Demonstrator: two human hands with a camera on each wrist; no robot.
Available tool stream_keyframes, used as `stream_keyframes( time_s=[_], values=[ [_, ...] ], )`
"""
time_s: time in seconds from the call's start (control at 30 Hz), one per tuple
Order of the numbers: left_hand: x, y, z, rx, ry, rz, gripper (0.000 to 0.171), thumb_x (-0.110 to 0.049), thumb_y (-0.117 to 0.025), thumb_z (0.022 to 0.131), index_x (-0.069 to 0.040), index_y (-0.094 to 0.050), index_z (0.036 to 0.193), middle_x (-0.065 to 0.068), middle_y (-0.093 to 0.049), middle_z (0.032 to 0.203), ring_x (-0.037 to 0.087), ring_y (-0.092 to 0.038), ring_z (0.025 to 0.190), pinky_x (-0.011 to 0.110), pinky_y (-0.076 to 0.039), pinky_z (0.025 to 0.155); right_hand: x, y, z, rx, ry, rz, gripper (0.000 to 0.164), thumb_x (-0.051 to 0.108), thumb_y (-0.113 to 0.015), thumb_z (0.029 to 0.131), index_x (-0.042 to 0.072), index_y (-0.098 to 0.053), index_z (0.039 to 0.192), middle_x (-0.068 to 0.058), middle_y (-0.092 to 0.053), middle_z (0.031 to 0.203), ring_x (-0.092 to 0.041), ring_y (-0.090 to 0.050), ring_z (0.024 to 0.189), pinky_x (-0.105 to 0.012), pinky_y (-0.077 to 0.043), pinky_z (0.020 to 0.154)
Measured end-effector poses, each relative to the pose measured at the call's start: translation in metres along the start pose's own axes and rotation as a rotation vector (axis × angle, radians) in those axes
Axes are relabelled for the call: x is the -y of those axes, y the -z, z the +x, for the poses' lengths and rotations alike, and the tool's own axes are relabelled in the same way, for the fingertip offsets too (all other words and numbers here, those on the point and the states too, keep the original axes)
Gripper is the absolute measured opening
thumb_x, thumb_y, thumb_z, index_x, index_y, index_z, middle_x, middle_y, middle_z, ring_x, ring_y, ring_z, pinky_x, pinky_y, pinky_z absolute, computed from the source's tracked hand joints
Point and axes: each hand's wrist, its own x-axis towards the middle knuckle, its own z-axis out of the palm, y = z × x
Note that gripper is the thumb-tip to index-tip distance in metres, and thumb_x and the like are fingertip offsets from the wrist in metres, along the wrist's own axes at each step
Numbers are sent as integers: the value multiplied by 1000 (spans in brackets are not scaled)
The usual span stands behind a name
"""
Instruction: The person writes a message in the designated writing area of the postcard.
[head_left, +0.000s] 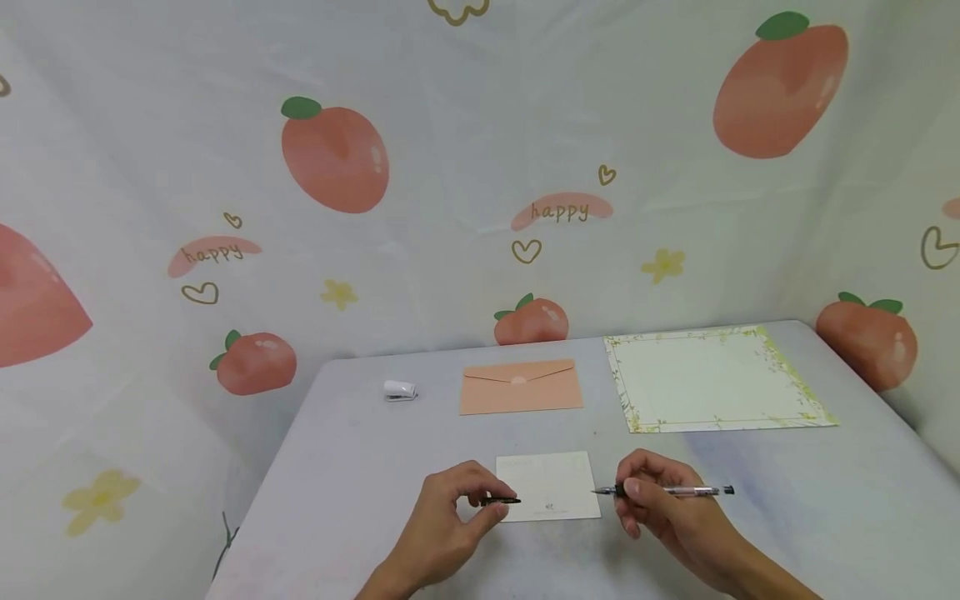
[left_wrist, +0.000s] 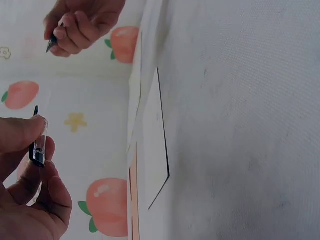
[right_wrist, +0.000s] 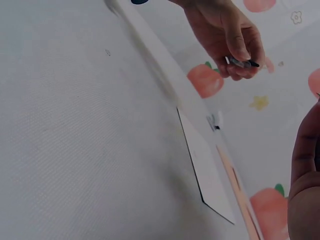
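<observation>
My left hand [head_left: 455, 518] pinches a small pen cap [head_left: 500, 500] between thumb and fingers, over the left edge of a white card [head_left: 555, 479]. In the left wrist view the cap [left_wrist: 39, 145] looks clear with a black end and clip. My right hand [head_left: 667, 504] grips an uncapped pen [head_left: 693, 491] with a clear barrel and dark grip. Its tip points left, by the card's right edge. A small dark handwritten mark shows near the card's lower middle. The right wrist view shows only part of the right hand [right_wrist: 307, 165], at its right edge.
Behind the card lies a peach envelope [head_left: 521, 396], flap side up. A large sheet with a floral border [head_left: 712, 379] lies at the back right. A small white stapler-like object [head_left: 401, 390] sits at the back left. A fruit-print cloth [head_left: 450, 275] hangs behind the table.
</observation>
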Motion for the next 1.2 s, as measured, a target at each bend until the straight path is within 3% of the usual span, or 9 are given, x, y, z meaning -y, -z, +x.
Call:
stream_keyframes(
  time_s=[0.4,0.53,0.77,0.93,1.2],
  values=[
    [11,10,0,-37,86,21,23,-4,-81,96,-24,-83,107,-7,-80,98,6,-65,84,25,-55,75,1,-2,8,1,4,-13,30,1,-38,116,11,-66,119,3,-74,101,-8,-69,85,-22,-61,79],
    [14,14,-1,-44,134,2,17,-4,-82,95,-17,-83,106,-10,-77,93,5,-63,81,21,-55,72,1,-3,10,4,5,-1,30,1,-38,116,11,-66,119,3,-74,102,-9,-70,85,-22,-61,78],
    [19,21,0,-84,276,-28,12,-6,-82,94,-4,-81,106,-2,-81,96,7,-72,82,23,-61,75,0,-5,11,-3,-1,21,30,1,-38,116,11,-66,119,2,-74,102,-9,-70,85,-22,-61,78],
    [23,26,2,-110,381,-35,16,-9,-83,92,-2,-80,107,1,-80,96,9,-74,83,21,-62,73,-1,-5,12,3,0,33,30,1,-37,116,11,-66,120,2,-74,102,-9,-70,85,-22,-61,78],
    [32,31,3,-176,465,-53,16,-10,-85,92,-3,-79,104,5,-78,93,15,-74,81,21,-62,73,-3,-6,14,7,-7,30,30,1,-38,116,11,-66,120,2,-74,102,-10,-70,85,-22,-61,78]
  ],
)
